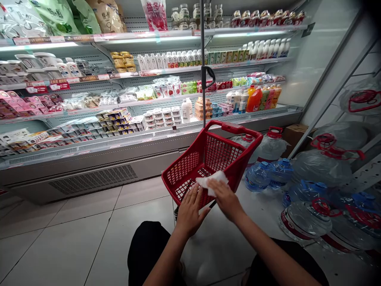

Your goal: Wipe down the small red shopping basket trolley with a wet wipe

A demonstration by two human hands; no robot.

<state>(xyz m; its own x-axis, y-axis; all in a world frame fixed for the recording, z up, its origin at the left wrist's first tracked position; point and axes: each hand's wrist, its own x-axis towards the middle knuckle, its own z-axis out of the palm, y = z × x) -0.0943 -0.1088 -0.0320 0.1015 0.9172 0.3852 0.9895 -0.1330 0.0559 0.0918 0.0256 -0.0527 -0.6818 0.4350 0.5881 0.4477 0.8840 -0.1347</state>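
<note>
A red plastic shopping basket cart (208, 155) with perforated sides stands right in front of me, its pull handle (238, 129) towards the upper right. My left hand (191, 209) lies against the near side of the basket, fingers stretched out and the thumb apart, holding nothing. A crumpled white wipe (214, 182) is pressed over the near rim under my right hand (225, 198). The fingers of that hand curl over the wipe and partly hide it. Which spot of the rim it covers I cannot tell.
Beyond the basket runs an open refrigerated shelf (119, 149) stocked with yogurt cups, bottles and pouches. Large water bottles (306, 218) with red handles and blue jugs (258, 176) crowd the right side. Pale tiles (83, 222) cover the floor.
</note>
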